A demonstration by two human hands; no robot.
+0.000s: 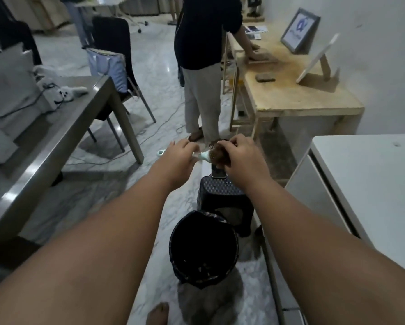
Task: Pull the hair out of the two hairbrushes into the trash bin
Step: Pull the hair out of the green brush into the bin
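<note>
One wide-angle view looked forward and down from the person's head, along both outstretched forearms. The left hand (pixel 181 152) and right hand (pixel 240 153) sat near frame centre, close to the lens. The trash bin (pixel 202 249) stood below them on the floor (pixel 154 73), which stretched away ahead.

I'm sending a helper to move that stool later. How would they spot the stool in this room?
Start at the white cabinet on the right and look to the marble floor beside it. There a low dark plastic stool stands just beyond the black-lined trash bin. Unlike the round, open bin, it is squarish, with a dotted top and a phone lying on it.
</note>
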